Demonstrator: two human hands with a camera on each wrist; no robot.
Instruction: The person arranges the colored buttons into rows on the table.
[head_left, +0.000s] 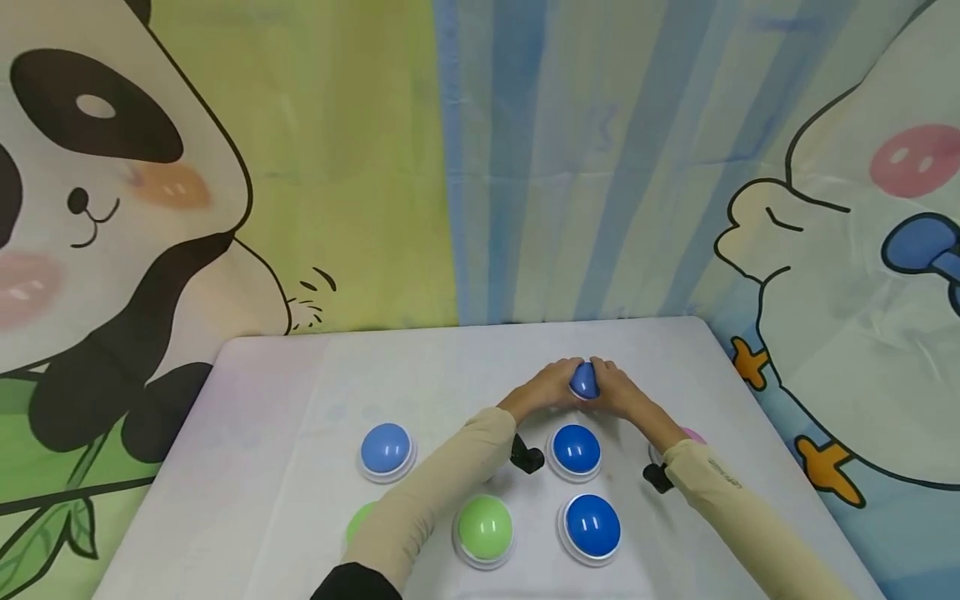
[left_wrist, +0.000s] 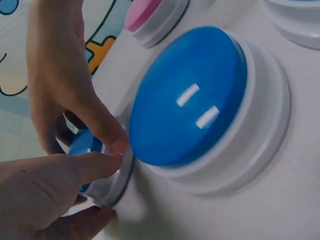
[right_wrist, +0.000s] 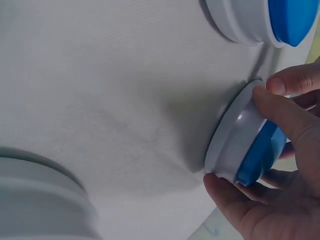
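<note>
At the far side of the white table, both hands hold one blue dome push button (head_left: 584, 381) with a white round base. The left hand (head_left: 551, 385) grips its left side and the right hand (head_left: 617, 392) its right side. In the left wrist view, the left hand (left_wrist: 37, 192) and the right hand (left_wrist: 62, 85) meet at the button's near edge, thumbs close together. In the right wrist view, the right hand (right_wrist: 285, 165) spans the white base (right_wrist: 232, 135), which stands tilted or at the table surface; I cannot tell which. Nearest the hands sits another blue button (head_left: 577, 450).
More dome buttons stand on the table (head_left: 285, 433): a blue one (head_left: 386, 448) at left, a front blue one (head_left: 592, 526) and a green one (head_left: 485, 528). The left sleeve partly covers another green button (head_left: 361, 521). A pink button (head_left: 693, 435) is mostly behind the right forearm.
</note>
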